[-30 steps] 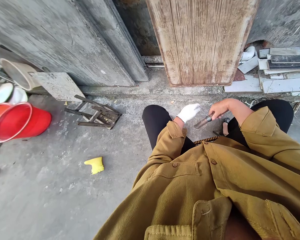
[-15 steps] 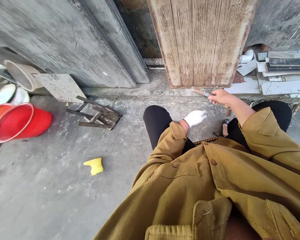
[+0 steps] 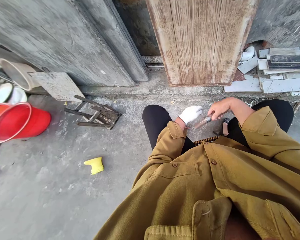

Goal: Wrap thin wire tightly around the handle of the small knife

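Observation:
My right hand (image 3: 220, 108) is bare and closed around the handle of a paintbrush (image 3: 202, 122). The brush's brownish bristles point down and left, below my gloved left hand (image 3: 190, 114). That hand wears a white knit glove, and its fingers look curled together. Whatever it may hold is hidden beneath it; a small reddish bit shows under the wrist. Ahead of both hands stands a wooden panel (image 3: 196, 46) with brown streaks over paler wood. The brush is apart from its lower edge.
To the left are a small wooden stool (image 3: 100, 115) on its side, a red bucket (image 3: 38, 123) and a leaning board (image 3: 58, 86). A yellow scrap (image 3: 95, 165) lies on the concrete floor. Stacked white strips (image 3: 282, 87) lie right of the panel, near a white pipe (image 3: 247, 53).
My right hand has drawn the paintbrush from the panel's lower edge down toward my body. My left hand has risen slightly and shifted left, closer to the brush.

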The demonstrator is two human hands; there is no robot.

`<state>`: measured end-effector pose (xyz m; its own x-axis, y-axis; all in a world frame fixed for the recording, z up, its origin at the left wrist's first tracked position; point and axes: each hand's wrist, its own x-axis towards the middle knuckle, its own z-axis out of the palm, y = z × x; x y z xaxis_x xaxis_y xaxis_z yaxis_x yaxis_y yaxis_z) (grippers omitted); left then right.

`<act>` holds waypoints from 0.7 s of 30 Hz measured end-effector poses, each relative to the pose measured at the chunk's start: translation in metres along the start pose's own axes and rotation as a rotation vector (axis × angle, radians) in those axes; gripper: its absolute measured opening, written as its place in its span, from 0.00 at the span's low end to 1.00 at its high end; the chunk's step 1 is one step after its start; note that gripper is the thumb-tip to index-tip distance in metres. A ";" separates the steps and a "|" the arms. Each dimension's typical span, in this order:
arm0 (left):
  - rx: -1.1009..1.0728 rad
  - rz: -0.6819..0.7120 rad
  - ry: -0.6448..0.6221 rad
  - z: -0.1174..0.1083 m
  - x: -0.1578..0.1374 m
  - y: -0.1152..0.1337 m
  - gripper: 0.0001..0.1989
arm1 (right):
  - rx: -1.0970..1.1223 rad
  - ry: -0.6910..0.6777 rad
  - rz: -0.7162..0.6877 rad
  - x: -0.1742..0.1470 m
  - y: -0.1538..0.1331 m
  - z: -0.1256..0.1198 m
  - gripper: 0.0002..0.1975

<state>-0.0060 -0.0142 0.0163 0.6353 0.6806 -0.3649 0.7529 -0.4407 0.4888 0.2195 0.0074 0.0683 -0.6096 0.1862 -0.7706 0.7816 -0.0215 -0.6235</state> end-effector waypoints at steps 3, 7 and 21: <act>-0.075 0.031 0.011 -0.001 -0.001 -0.001 0.25 | 0.111 0.171 -0.166 -0.020 0.002 -0.009 0.13; -0.089 0.037 0.041 0.004 0.001 0.003 0.25 | 0.288 0.470 -0.218 -0.035 0.002 -0.013 0.14; 0.056 0.145 0.008 0.009 -0.004 0.023 0.23 | -0.304 0.736 0.321 0.021 0.005 -0.009 0.10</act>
<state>0.0096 -0.0321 0.0222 0.7369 0.6118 -0.2876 0.6619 -0.5667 0.4906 0.2114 0.0199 0.0502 -0.1939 0.8084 -0.5557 0.9671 0.0627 -0.2464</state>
